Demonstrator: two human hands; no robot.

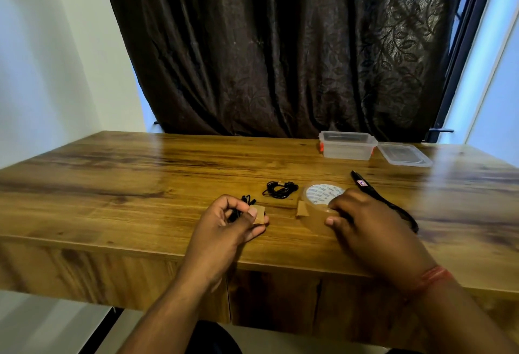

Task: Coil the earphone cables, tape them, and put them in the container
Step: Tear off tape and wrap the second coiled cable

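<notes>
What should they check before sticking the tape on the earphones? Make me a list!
1. Coiled earphone cable held: ok, the left hand grips it.
2. Tape piece ready: ok, it sits at the left thumb and fingers.
3. Tape roll steady: ok, the right hand rests on it on the table.
4. Coil tight enough: cannot tell, the hand hides most of it.
5. Container open: ok, its lid lies beside it.
6. Second earphone bundle taped: not ok as far as I can see; no tape shows on it.
</notes>
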